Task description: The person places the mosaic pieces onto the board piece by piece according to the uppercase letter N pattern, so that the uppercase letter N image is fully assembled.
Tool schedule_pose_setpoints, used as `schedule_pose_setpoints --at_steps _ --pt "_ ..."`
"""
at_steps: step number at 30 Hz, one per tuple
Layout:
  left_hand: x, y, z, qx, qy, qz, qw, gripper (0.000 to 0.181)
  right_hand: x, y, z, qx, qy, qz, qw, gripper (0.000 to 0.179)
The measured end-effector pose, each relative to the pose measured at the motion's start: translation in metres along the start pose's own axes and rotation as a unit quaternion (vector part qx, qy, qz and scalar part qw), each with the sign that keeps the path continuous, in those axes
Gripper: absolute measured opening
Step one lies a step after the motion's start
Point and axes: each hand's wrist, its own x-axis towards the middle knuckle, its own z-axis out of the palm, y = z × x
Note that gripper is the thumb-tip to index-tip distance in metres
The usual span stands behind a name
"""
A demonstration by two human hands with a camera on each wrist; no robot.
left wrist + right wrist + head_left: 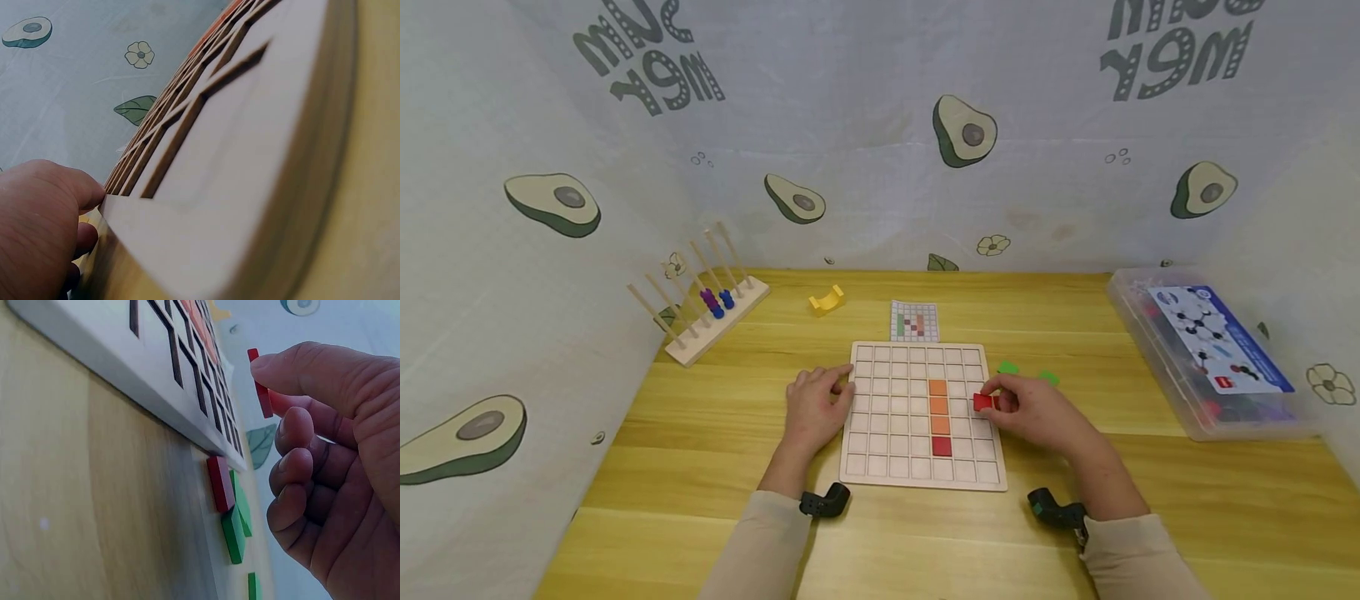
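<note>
A pale wooden grid board [898, 405] lies between the two hands. Three orange square tiles [938, 406] and a dark red tile [942, 447] below them fill one of its columns. Between thumb and index finger, my right hand [1037, 414] pinches a red square tile [261, 390], raised over the board's right side. That hand's other fingers curl in loosely. My left hand [815, 408] rests at the board's left edge, a fingertip touching the rim. Beside the board's right edge, another red tile [220, 484] and green tiles [233, 531] lie on the table.
Behind the board lies a printed pattern card [914, 322]. A yellow arch-shaped block [827, 301] sits farther left, near a wooden peg rack [718, 323] carrying purple and blue beads. On the right stands a clear plastic box [1210, 354]. Avocado-print cloth [880, 125] hangs around the table.
</note>
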Motion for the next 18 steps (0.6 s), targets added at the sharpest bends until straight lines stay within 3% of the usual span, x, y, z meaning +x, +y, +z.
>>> schedule_pose_setpoints --at_steps 18 --pt "0.001 0.001 -0.001 0.001 -0.004 -0.002 1.0000 0.033 0.006 -0.024 0.020 0.004 -0.040 -0.030 0.9987 0.019"
